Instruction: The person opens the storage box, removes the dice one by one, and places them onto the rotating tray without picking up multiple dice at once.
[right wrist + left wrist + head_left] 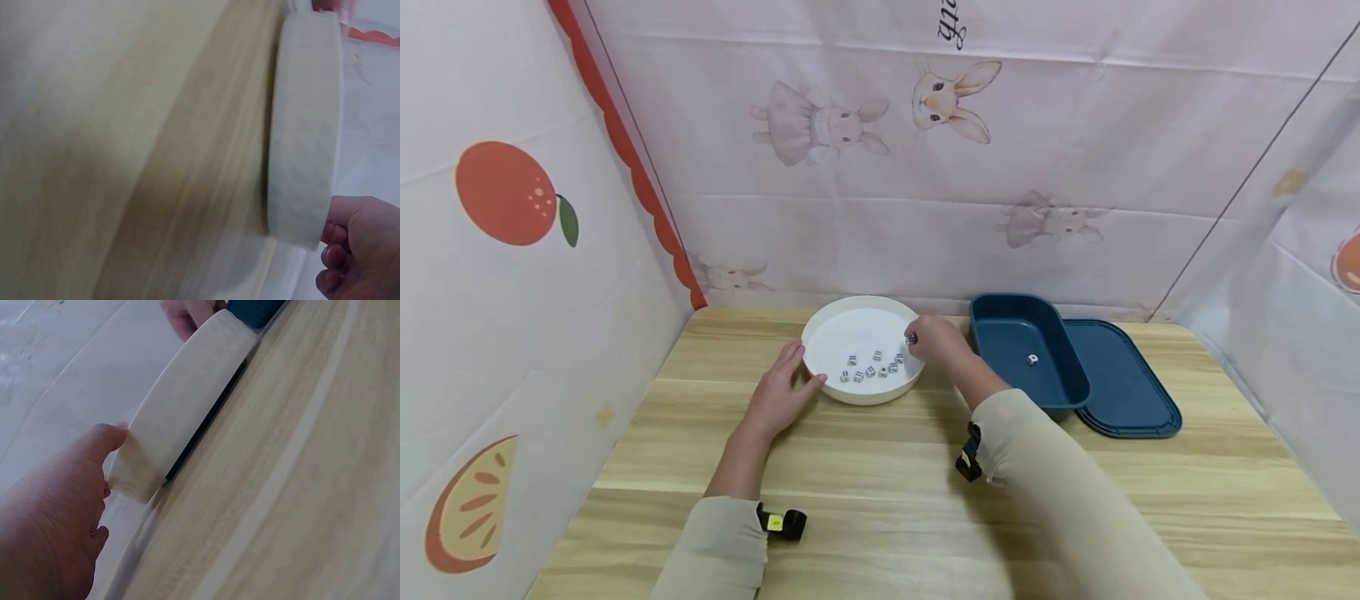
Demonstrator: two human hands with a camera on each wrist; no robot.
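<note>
A round white tray (850,321) holds several small white cubes with dark marks (870,372), scattered over its near half. My left hand (778,396) holds the tray's left rim, thumb on the near side and fingers farther along the edge. In the left wrist view, the thumb of that hand lies at the top of the tray wall (181,394). At the right rim, my right hand (940,340) pinches a small cube (912,339) between thumb and fingertips. The right wrist view shows its curled fingers partly behind the tray wall (303,131).
Right of the tray stands a deep blue box (1011,329) with one small white cube (1032,359) inside. Its flat blue lid (1123,379) lies beside it on the wooden table (880,483). Printed cloth (865,217) hangs behind and at both sides.
</note>
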